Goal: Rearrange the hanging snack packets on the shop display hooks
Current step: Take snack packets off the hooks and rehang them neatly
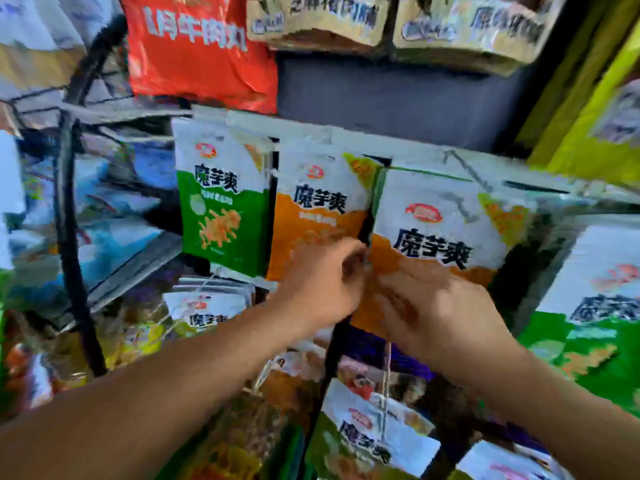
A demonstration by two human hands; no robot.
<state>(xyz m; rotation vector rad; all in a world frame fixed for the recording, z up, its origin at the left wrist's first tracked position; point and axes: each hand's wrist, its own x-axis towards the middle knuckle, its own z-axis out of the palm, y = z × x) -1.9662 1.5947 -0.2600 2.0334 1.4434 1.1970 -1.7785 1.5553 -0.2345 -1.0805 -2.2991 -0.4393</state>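
Observation:
A white and orange snack packet [440,230] sits tilted in front of the display, nearer to me than the others. My right hand [440,313] grips its lower edge. My left hand [325,282] pinches its left edge, fingers curled. Behind it hangs another orange packet [318,209], and to its left a green and white packet [221,199]. A bare metal hook [464,174] sticks out above the held packet. More green packets [595,306] hang at the right. The picture is blurred.
A red bag [197,46] and beige packets [318,19] hang in the row above. A black wire rack frame [72,216] stands at the left with mixed goods behind it. More packets [367,434] hang in the row below my arms.

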